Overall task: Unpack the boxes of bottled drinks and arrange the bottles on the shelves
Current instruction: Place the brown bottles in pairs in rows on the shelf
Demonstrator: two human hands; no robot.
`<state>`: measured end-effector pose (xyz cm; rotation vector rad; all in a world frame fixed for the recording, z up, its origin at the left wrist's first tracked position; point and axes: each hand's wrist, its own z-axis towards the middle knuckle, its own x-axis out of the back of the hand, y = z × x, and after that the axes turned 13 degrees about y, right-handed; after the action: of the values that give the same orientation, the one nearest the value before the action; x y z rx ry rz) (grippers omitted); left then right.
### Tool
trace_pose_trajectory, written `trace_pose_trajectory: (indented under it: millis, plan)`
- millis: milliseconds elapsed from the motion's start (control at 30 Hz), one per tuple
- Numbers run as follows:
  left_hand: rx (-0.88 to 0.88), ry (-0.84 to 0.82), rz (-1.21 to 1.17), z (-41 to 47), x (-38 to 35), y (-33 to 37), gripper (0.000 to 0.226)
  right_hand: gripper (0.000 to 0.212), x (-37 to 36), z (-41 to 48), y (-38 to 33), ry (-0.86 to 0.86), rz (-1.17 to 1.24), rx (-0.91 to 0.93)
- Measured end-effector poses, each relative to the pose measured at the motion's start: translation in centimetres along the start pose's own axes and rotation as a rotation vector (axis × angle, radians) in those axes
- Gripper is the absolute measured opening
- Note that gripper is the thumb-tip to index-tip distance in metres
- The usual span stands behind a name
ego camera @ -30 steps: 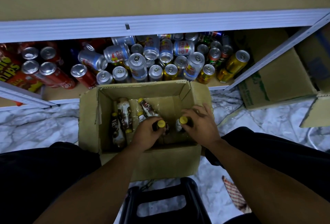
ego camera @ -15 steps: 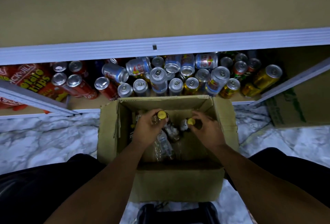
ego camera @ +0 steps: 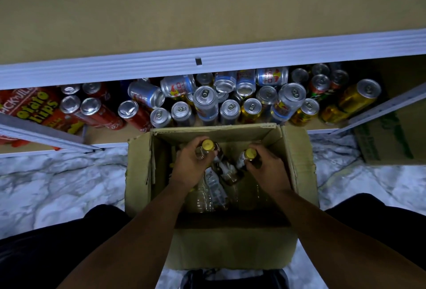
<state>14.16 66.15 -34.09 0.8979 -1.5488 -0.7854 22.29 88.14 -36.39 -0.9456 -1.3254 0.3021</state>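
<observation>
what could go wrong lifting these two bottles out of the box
Each bottle is held high, near its yellow cap: the left grip on the left bottle, the right grip on the right bottle. Either could slip and fall onto the loose bottles in the box.
The cans on the lower shelf are crowded, some lying on their sides on others; setting bottles among them could topple some.

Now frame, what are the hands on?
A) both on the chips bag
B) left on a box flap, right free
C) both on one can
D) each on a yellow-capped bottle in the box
D: the left hand grips the left bottle near its yellow cap. The right hand grips the right bottle the same way. Both are inside the open cardboard box, and the cans are untouched.
</observation>
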Motion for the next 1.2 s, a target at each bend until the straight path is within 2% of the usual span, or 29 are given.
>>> trace_pose_trajectory:
  millis: [167, 300, 500, 667, 833, 1000, 1200]
  plan:
    - [-0.003, 0.034, 0.025, 0.1, -0.6, 0.3, 0.034, 0.040, -0.1, 0.4, -0.4, 0.016, 0.064, -0.095]
    - [0.001, 0.036, -0.027, -0.5, 0.4, 1.8, 0.033, 0.038, 1.5, 0.4, -1.3, 0.072, 0.096, -0.092]
    - [-0.008, 0.060, -0.175, -2.3, 3.7, 7.1, 0.041, 0.036, 6.0, -0.5, -6.0, 0.210, 0.393, -0.081]
    - [-0.099, 0.169, -0.304, -4.4, 7.0, 12.6, 0.029, 0.028, 10.4, -1.0, -11.3, 0.206, 0.557, -0.006]
    - [-0.243, 0.147, -0.340, -6.3, 10.2, 16.9, 0.032, 0.030, 13.9, -2.1, -16.3, 0.175, 0.565, 0.096]
    - [-0.261, 0.080, -0.386, -7.9, 13.0, 18.9, 0.030, 0.033, 15.8, -2.9, -18.5, 0.143, 0.594, 0.119]
    - [-0.313, 0.065, -0.372, -9.7, 14.8, 19.9, 0.027, 0.041, 16.0, -4.9, -19.8, 0.139, 0.506, 0.195]
